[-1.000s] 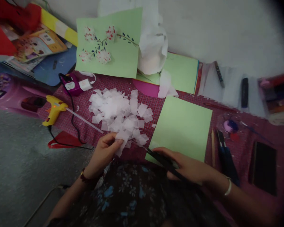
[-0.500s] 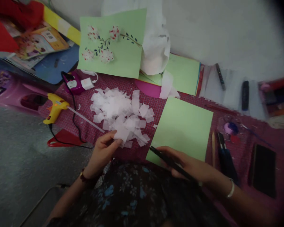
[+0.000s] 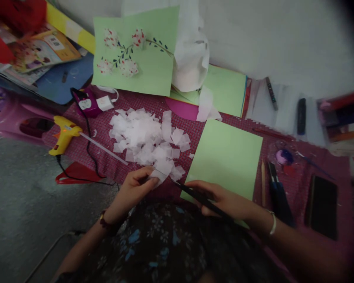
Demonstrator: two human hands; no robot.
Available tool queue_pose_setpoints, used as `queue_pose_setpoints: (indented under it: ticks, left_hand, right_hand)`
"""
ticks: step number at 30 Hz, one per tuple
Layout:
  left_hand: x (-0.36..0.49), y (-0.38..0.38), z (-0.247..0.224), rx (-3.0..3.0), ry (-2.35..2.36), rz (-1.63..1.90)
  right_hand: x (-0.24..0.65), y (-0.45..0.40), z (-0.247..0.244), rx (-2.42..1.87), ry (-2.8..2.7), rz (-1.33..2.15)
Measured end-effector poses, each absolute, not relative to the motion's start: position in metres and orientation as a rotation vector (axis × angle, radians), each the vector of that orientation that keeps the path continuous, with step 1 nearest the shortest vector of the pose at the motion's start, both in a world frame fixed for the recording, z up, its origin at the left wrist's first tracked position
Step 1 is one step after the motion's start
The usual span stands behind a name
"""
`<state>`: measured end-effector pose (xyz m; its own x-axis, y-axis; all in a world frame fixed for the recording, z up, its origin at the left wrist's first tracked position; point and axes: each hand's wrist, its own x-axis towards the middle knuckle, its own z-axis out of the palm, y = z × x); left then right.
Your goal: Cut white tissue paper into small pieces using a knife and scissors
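Observation:
My left hand [image 3: 140, 184] pinches a small white tissue-paper square [image 3: 161, 173] between thumb and fingers, at the near edge of a loose pile of white paper pieces [image 3: 140, 127]. My right hand [image 3: 216, 198] is closed round a long, thin black tool [image 3: 199, 196], its exact kind unclear. The tool slants up and left, and its slender tip lies close to the held square; I cannot tell whether they touch. Under and beyond my right hand lies a light green sheet [image 3: 227, 153].
A yellow glue gun [image 3: 64, 135] with its cord lies left of the pile. Behind stands a green sheet with paper blossoms [image 3: 153, 74]. Rightward are a wooden stick [image 3: 263, 182], a dark phone [image 3: 323, 206] and a marker [image 3: 301, 116]. A purple adapter [image 3: 88, 103] sits at back left.
My left hand and the paper square have shifted slightly right and down. The black tool in my right hand has moved left, its tip now nearer the square. The view has shifted slightly.

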<state>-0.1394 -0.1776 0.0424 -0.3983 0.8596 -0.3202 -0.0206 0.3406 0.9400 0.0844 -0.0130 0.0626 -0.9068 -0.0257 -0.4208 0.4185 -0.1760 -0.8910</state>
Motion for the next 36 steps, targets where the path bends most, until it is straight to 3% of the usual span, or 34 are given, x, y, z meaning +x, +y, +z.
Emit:
queue_pose_setpoints:
  ticks: [9, 18, 36]
  left_hand:
    - [-0.139, -0.179, 0.044, 0.465, 1.568, 1.235]
    - [-0.140, -0.180, 0.044, 0.382, 1.615, 1.463]
    - [-0.135, -0.177, 0.049, 0.678, 1.856, 1.228]
  right_hand:
    - [0.089, -0.013, 0.053, 0.533, 1.788, -2.171]
    - [0.105, -0.003, 0.065, 0.454, 1.955, -1.940]
    - [0.079, -0.009, 0.064, 0.419, 1.910, -2.016]
